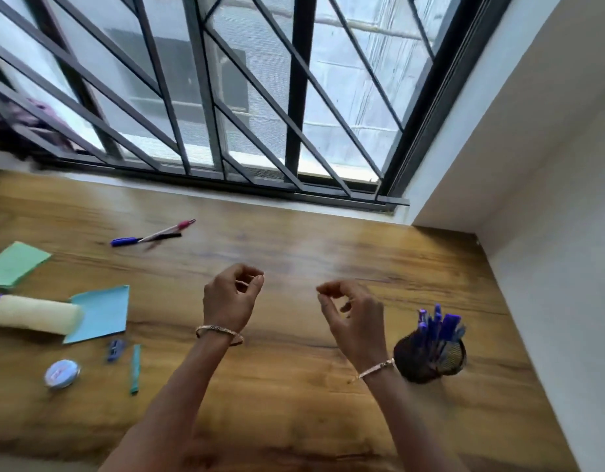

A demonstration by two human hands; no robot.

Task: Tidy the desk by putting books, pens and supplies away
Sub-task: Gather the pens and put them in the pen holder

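My left hand and my right hand hover over the middle of the wooden desk, fingers loosely curled and apart, holding nothing. A black mesh pen holder full of blue pens stands just right of my right wrist. At the far left centre lie a blue pen, a pink pen and a black pen, loose and crossing. A green pad and a blue pad lie at the left, with a cream pouch overlapping the blue one.
Near the left front sit a small blue sharpener, a teal stick and a round tin. A barred window runs along the desk's far edge. A white wall closes the right side.
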